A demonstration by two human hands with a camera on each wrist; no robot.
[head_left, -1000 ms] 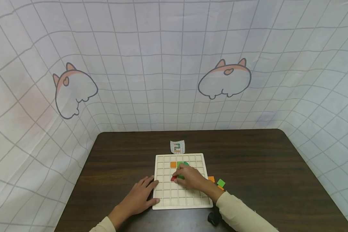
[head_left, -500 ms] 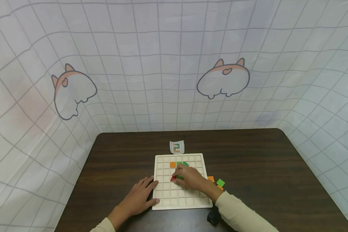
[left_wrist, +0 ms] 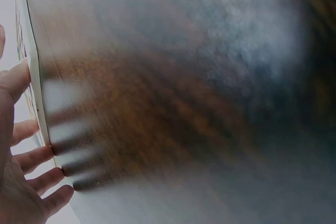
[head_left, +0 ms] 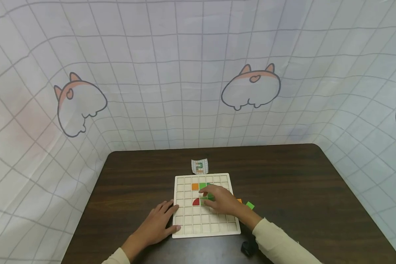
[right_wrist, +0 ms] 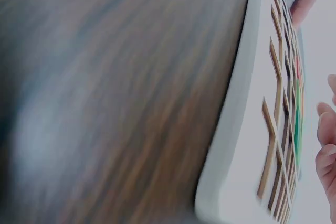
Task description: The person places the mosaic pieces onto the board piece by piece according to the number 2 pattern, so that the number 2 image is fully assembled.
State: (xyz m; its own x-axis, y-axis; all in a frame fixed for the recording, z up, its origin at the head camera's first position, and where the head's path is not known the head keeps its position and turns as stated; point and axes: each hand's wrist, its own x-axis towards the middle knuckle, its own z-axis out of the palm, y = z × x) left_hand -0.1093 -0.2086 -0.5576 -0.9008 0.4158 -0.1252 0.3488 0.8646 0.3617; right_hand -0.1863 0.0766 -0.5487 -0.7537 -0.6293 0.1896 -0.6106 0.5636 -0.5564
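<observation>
A cream board (head_left: 188, 220) with a grid of square cells lies on the table. My left hand (head_left: 156, 223) rests at its left edge, fingers spread, and the left wrist view has the fingertips along the rim. Over the board's middle, my right hand (head_left: 222, 200) has thumb and forefinger apart, with nothing visible between them. Just left of it sits a red quarter-round piece (head_left: 196, 202), beside a green piece (head_left: 202, 201) partly hidden by the fingers. Higher up, an orange square (head_left: 195, 186) adjoins a light green square (head_left: 202, 186). More green pieces are partly covered by the right hand.
Behind the board lies a small printed card (head_left: 199, 167) with a coloured grid pattern. Right of the board are a loose green square (head_left: 249, 205) and an orange piece (head_left: 239, 200), partly hidden by the right arm. A black object (head_left: 248, 248) sits near the right sleeve.
My right hand has let go of the red piece and drawn slightly right, its thumb and forefinger parting. The red piece stays in its cell. My left hand holds its place.
</observation>
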